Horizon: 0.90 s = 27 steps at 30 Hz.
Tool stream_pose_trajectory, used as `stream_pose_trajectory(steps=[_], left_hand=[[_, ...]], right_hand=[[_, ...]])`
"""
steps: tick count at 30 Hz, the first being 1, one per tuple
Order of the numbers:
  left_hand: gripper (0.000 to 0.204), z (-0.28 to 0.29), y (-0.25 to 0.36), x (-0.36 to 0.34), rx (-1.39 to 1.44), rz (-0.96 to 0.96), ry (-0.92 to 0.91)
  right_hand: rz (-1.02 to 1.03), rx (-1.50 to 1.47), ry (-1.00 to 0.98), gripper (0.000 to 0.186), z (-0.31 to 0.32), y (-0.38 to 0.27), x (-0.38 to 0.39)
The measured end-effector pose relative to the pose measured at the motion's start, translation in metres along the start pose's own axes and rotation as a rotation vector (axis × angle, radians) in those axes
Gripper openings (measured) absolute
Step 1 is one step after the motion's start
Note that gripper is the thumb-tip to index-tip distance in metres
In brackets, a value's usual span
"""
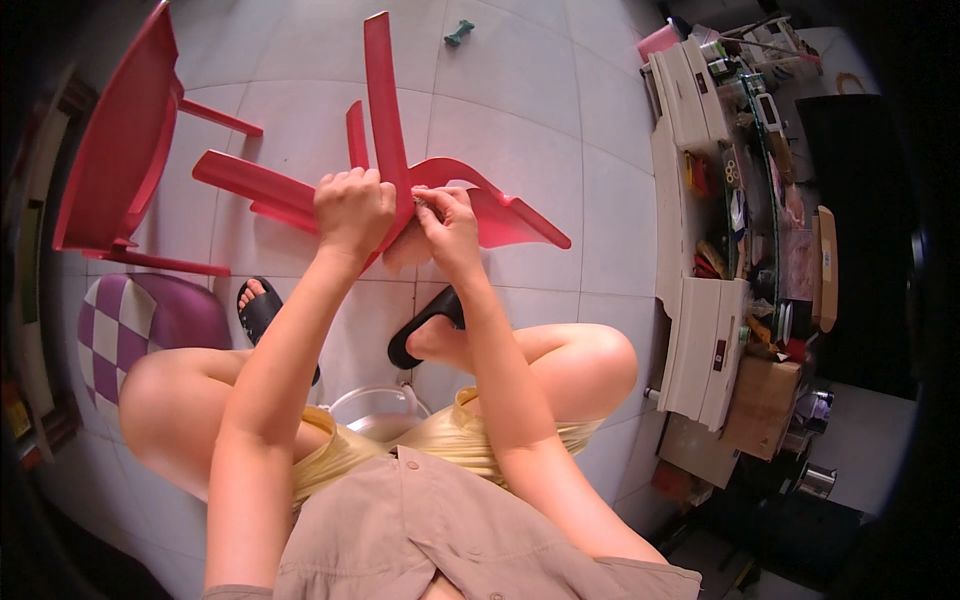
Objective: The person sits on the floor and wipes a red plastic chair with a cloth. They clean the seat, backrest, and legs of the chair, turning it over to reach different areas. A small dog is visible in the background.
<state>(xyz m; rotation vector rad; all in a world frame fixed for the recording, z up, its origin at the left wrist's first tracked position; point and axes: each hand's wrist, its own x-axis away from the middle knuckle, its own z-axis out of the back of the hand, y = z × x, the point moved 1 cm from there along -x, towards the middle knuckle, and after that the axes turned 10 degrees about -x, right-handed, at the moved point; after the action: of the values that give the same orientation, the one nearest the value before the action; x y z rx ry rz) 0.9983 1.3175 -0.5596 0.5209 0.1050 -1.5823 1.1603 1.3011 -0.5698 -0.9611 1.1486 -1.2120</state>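
Two red plastic chairs in view: one tipped over in front of the person, legs sticking out in diff. directions, one leg pointing up toward top of frame; a second chair stands at far left, well apart. One purple-and-white checked stool beside left knee. One clear round container on the floor between the legs. Two black sandals, left & right, one per foot. One small teal object on the tiles near top, too small to tell what.

Tipped chair: glossy red, moulded plastic, flat tapered legs, lying on the white tiled floor just ahead of the feet, centre of frame.

Left hand: fingers curled tight round the upright leg, clamped on it. Right hand: fingers pinched together at the chair's edge next to the left hand, touching the plastic; something small & pale seems held in the pinch, can't tell what. Hands just beside each other, the leg between them.

Right side: white cabinet w/ cluttered surface.
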Motion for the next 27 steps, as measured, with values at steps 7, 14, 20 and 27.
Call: stream_pose_trajectory(steps=[7,14,20,27], left_hand=[[0.025,0.006,0.002,0.001,0.079,-0.070,-0.036],[0.028,0.010,0.002,0.002,0.062,-0.094,-0.092],[0.033,0.006,0.007,-0.001,-0.010,0.003,-0.150],[0.036,0.002,0.010,-0.003,-0.085,0.062,-0.155]], right_hand=[[-0.107,0.057,0.015,0.016,0.004,-0.011,-0.018],[-0.034,0.205,0.170,0.016,0.000,-0.015,-0.052],[0.073,0.201,0.152,0.011,-0.018,-0.009,-0.042],[0.044,0.097,0.111,0.015,-0.004,0.004,0.006]])
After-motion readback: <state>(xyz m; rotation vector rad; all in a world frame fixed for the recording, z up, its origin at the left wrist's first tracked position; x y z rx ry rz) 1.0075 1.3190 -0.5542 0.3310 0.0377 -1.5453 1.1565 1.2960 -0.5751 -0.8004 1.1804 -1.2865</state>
